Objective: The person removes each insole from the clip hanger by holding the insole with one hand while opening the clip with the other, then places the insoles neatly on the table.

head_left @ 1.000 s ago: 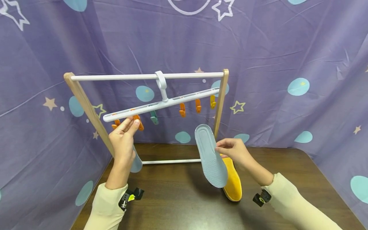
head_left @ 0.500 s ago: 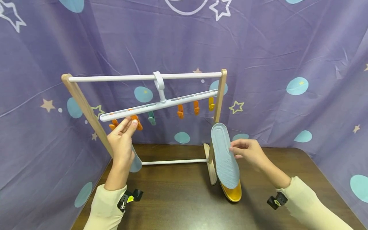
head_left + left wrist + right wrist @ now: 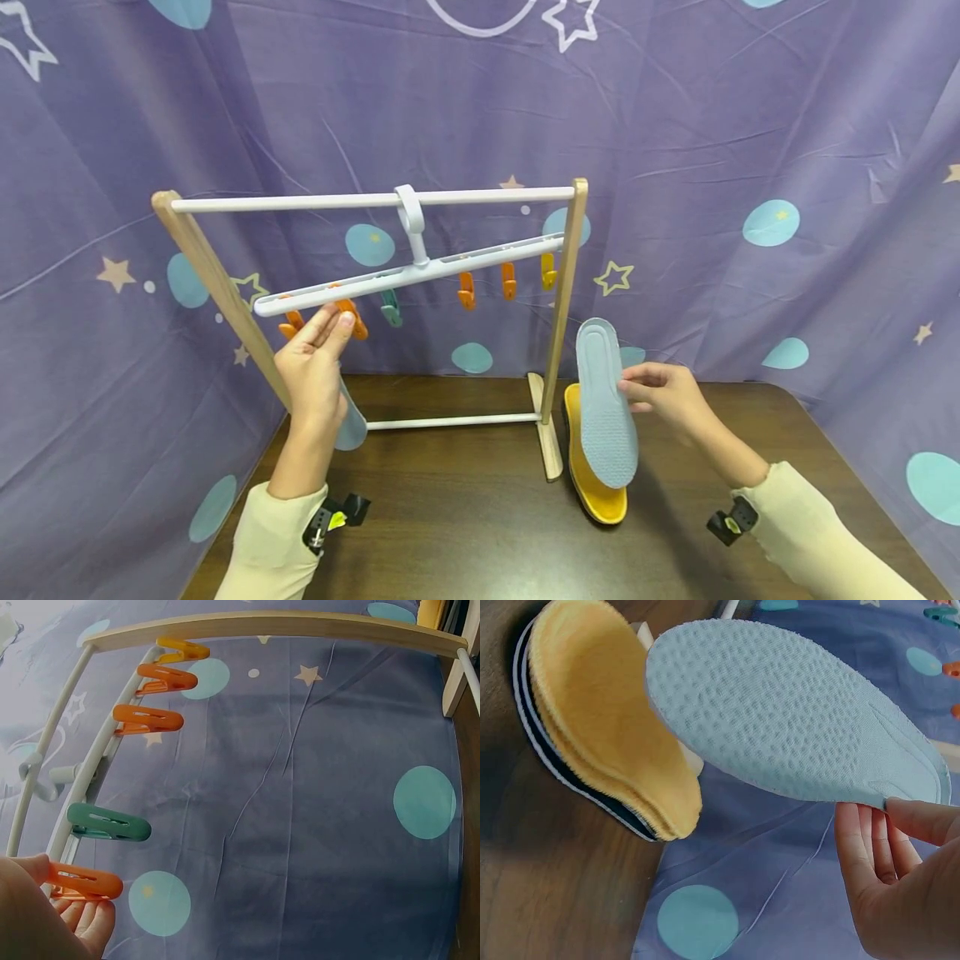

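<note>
My left hand (image 3: 311, 375) pinches an orange clip (image 3: 351, 318) near the lower left end of the white clip hanger (image 3: 375, 284). In the left wrist view, thumb and fingers lie on either side of that orange clip (image 3: 86, 881). A grey-blue insole (image 3: 352, 423) hangs behind the left hand, its upper part hidden. My right hand (image 3: 667, 398) holds another light blue insole (image 3: 606, 408) by its side edge, heel end up. This insole overlaps a stack of insoles topped by a yellow fuzzy one (image 3: 603, 502) on the table; darker layers show beneath in the right wrist view.
The hanger hooks over the white top bar (image 3: 300, 202) of a wooden-sided rack (image 3: 564, 308). A green clip (image 3: 391, 308), more orange clips (image 3: 467, 292) and a yellow clip (image 3: 548, 272) hang along it. The brown table (image 3: 465, 525) meets a purple patterned curtain (image 3: 675, 167).
My right hand has moved right with the light blue insole, from in front of the rack's right post to over the yellow insole. The left hand stays at the orange clip.
</note>
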### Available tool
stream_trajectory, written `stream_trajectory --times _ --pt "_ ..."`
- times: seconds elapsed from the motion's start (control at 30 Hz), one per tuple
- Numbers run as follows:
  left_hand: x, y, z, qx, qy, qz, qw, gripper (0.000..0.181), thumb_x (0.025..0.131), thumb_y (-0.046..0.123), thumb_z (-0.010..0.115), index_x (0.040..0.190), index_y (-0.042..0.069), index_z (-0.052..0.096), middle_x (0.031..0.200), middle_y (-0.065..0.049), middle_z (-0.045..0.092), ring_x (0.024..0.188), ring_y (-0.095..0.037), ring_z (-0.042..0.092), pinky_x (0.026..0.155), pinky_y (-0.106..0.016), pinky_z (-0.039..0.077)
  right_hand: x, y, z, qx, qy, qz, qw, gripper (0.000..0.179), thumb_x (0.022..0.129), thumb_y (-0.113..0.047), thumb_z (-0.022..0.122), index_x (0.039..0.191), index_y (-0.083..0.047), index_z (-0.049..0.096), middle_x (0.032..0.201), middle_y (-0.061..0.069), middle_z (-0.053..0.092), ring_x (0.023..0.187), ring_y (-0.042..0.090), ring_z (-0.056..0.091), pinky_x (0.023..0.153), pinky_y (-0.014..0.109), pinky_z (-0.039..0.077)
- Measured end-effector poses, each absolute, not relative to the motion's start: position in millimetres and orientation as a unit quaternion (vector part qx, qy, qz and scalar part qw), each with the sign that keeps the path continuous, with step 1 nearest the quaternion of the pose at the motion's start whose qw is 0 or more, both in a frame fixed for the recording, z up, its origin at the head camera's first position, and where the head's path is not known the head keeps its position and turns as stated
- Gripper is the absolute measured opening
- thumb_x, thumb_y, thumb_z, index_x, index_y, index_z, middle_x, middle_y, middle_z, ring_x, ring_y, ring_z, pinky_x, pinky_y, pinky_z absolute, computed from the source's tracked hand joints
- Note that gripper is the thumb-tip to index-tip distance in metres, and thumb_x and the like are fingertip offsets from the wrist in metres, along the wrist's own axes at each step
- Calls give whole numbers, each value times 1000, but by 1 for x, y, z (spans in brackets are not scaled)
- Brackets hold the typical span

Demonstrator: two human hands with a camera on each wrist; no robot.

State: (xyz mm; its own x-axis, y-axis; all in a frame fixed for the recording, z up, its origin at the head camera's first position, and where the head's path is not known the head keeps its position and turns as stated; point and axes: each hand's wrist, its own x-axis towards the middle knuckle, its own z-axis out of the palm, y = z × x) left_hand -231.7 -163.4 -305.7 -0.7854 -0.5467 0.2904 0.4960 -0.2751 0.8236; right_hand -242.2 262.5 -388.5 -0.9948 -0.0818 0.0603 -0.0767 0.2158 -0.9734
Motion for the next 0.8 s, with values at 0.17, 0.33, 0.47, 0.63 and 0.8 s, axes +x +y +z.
stream_trajectory --times 0.17,0.33,0.47,0.63,0.8 --pt "-232 -164 -307 27 -503 -800 326 42 89 -9 71 127 -20 58 85 6 78 84 -3 71 80 -13 58 -246 267 -393 -34 776 -629 12 36 95 -6 71 117 20 61 86 -6 74 80 7 72 75 31 64" --pt "-233 -164 -308 29 -505 -798 326 42 89 -10 70 127 -20 58 84 6 78 83 -2 72 80 -13 58 -250 271 -397 -22 771 -635 32 32 95 -6 70 115 17 62 86 -4 73 79 9 71 76 32 64" --pt "-232 -164 -308 27 -510 -795 327 42 89 -9 71 127 -20 58 84 7 78 83 -2 72 80 -13 58 -254 273 -401 -21 769 -637 45 30 95 -4 69 115 17 62 85 -4 73 78 9 70 76 32 64" --pt "-233 -164 -310 27 -516 -791 328 41 89 -10 70 128 -19 59 84 9 78 84 -1 72 81 -13 58 -258 273 -408 -15 768 -638 64 31 95 -2 67 117 19 61 84 -4 73 77 11 71 76 33 65" --pt "-233 -163 -311 25 -514 -793 326 41 90 -11 69 128 -20 58 84 8 77 84 -2 71 82 -13 58 -262 274 -415 5 765 -638 88 26 96 -2 66 115 16 63 82 -4 73 76 11 71 74 32 65"
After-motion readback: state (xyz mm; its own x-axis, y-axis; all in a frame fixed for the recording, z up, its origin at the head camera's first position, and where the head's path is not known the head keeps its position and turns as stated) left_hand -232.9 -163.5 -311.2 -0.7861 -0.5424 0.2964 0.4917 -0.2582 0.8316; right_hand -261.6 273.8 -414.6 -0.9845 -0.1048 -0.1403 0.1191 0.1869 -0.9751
